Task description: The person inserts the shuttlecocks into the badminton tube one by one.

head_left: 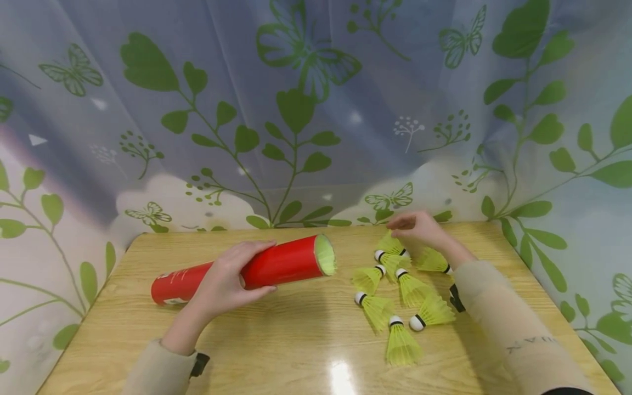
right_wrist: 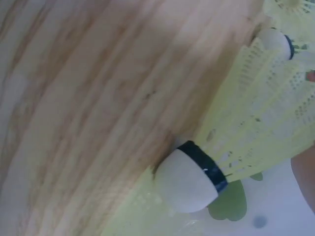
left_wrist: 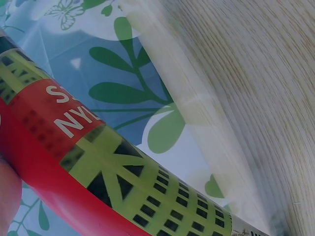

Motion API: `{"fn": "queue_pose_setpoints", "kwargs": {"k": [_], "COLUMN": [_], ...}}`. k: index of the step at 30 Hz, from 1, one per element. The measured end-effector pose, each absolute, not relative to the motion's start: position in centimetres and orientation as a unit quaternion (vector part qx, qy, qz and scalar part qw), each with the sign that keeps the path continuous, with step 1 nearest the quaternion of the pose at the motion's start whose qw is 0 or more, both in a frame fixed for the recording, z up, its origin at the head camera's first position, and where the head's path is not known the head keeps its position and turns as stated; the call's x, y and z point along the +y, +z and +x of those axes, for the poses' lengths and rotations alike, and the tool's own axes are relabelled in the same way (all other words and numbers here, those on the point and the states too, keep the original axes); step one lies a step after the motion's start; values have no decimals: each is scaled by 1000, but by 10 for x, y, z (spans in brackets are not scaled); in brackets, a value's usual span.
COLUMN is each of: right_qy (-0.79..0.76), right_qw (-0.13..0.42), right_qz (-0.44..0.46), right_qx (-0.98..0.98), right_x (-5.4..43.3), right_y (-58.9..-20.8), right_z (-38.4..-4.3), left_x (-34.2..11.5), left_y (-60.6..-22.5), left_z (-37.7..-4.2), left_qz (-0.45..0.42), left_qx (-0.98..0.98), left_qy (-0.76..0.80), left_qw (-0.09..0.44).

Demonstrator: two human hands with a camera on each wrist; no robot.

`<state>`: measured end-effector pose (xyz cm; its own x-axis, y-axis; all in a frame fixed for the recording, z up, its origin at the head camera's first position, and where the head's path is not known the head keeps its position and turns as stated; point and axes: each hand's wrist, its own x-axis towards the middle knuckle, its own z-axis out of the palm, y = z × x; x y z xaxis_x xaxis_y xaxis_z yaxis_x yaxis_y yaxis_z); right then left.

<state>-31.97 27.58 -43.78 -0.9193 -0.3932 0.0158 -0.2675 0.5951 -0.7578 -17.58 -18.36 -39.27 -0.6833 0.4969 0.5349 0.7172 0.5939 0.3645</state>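
My left hand grips a red shuttlecock tube around its middle, and its open mouth tilts up to the right. Pale yellow-green netting shows inside that mouth. In the left wrist view the tube's printed label fills the lower left. My right hand, fingers bent, is at the skirt of the rearmost yellow shuttlecock; whether it pinches the skirt is unclear. The right wrist view has a shuttlecock's white cork up close, with part of the hand at the right edge.
Several more yellow shuttlecocks with white corks lie loosely grouped on the right half of the wooden table. Directly behind the table's back edge hangs a leaf-and-butterfly patterned curtain, which also runs along both sides.
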Motion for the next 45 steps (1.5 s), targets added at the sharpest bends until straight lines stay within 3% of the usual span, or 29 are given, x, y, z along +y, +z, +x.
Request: {"fn": "queue_pose_setpoints", "kwargs": {"k": [22, 33, 45], "right_qy": [-324, -300, -269], "right_qw": [31, 31, -19], "right_qz": [-171, -209, -222], "right_qx": [930, 930, 937], "right_x": [295, 302, 296], "right_y": [-430, -408, -373], "right_z": [-315, -307, -295], "left_x": [-184, -184, -185], "left_y": [-393, -391, -393], "left_z": [-174, -174, -176], "left_qz": [-337, -336, -339], "left_qx": [-877, -877, -875], "left_qy": [-288, -290, -287], "left_qw": [186, 186, 190]}}
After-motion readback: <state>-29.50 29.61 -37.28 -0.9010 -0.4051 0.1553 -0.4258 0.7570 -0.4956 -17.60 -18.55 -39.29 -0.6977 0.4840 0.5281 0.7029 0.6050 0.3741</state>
